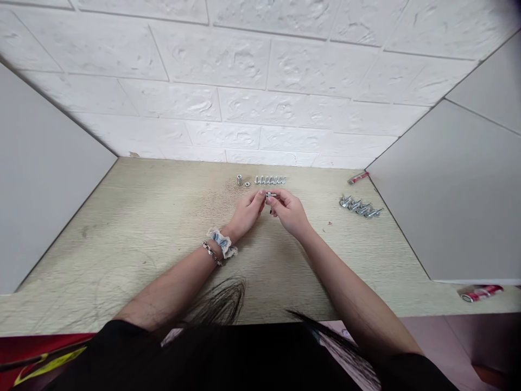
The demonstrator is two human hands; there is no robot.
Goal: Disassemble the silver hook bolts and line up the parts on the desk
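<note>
Both hands meet over the middle of the board, with a small silver bolt [271, 195] between their fingertips. My right hand [292, 213] pinches it between thumb and fingers, its shank pointing right. My left hand [247, 210] is closed at the bolt's left end, where the fingers hide part of it; whether a nut or washer is on it is too small to tell. Just beyond the hands stand a row of silver bolts [270, 180], a small stack of nuts [239, 180] and a single nut [247, 184].
Several larger bolts with wide washers [361, 207] lie in a slanting row to the right. A red cylinder [358, 178] rests near the back right corner, another red cylinder [482, 293] near the front right edge. A white brick wall [244, 103] and grey side panels [468, 201] enclose the board.
</note>
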